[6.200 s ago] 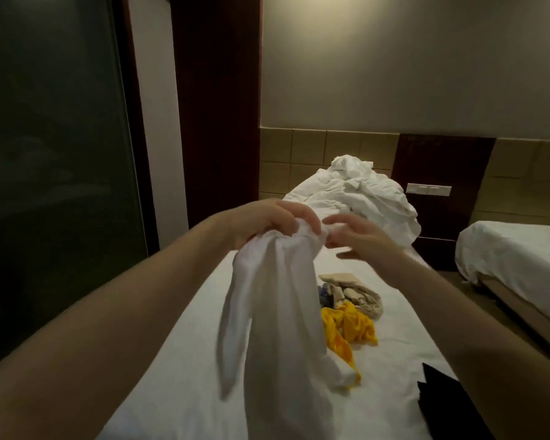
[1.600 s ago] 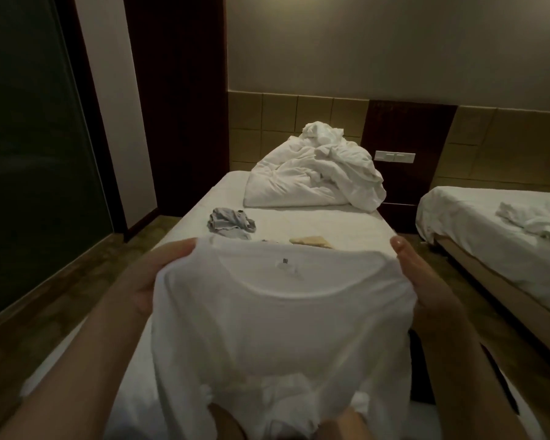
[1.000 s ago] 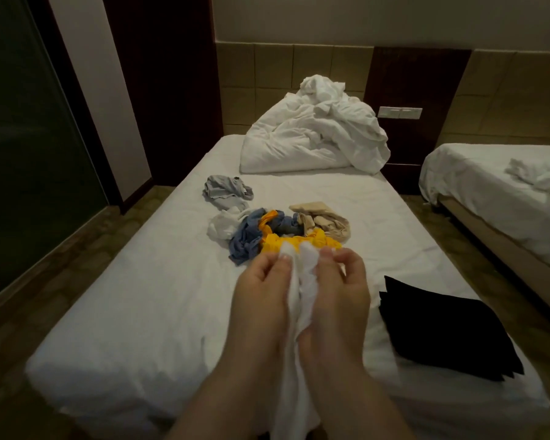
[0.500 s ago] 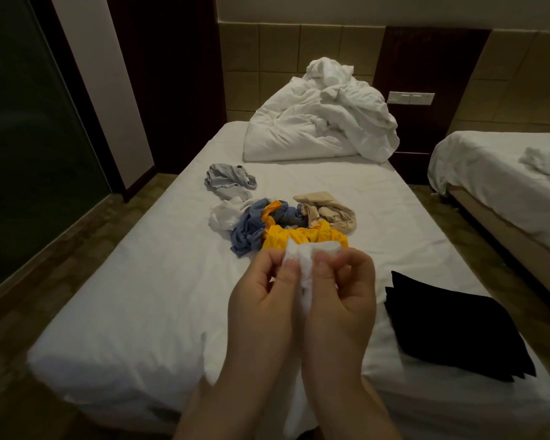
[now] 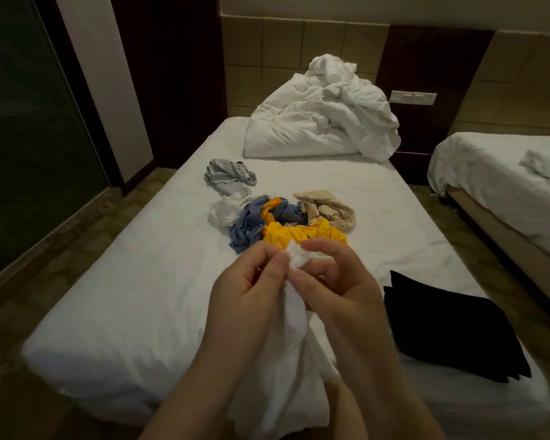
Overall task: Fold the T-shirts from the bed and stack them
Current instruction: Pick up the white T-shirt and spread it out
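Head view, left hand (image 5: 251, 293), right hand (image 5: 337, 287) pinching white T-shirt (image 5: 286, 360) between them

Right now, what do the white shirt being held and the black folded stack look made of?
white T-shirt: thin soft knit, likely cotton, matte; it bunches at the grip and hangs limp. black stack: matte fabric too, judging by its layered folded edges; too dark to tell the weave.

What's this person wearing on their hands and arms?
Nothing that shows. The left hand and right hand are bare, with no gloves, rings or watch visible, and both forearms are bare down to the picture's lower edge; no sleeve is in view.
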Action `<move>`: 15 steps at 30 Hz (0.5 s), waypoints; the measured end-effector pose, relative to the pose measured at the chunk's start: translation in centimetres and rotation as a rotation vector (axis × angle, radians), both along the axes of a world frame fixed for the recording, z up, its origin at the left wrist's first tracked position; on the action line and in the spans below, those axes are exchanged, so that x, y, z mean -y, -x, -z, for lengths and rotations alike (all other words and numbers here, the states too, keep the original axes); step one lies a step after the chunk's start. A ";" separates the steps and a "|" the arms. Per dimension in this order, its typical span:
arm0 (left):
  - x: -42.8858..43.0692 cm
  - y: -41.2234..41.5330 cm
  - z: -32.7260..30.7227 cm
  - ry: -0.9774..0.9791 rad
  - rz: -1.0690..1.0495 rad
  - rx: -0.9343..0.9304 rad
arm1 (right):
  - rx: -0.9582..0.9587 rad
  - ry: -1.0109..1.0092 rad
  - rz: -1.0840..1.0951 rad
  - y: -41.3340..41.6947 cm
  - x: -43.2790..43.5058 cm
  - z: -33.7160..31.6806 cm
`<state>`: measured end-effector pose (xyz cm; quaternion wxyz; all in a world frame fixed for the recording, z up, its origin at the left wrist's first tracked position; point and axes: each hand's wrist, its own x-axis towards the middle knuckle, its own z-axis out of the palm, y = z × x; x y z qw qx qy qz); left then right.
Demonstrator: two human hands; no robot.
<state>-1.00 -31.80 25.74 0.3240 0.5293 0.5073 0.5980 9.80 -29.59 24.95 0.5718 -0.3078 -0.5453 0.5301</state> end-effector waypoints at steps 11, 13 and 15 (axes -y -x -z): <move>0.4 0.4 -0.2 -0.039 0.078 -0.008 | 0.672 -0.736 0.398 -1.5 -0.9 -0.3; 0.5 0.5 -0.4 -0.045 0.090 0.009 | 0.623 -0.808 0.445 -1.4 -0.9 -0.3; 0.7 0.6 -0.5 -0.059 0.096 0.014 | 0.572 -0.857 0.460 -1.3 -0.9 -0.4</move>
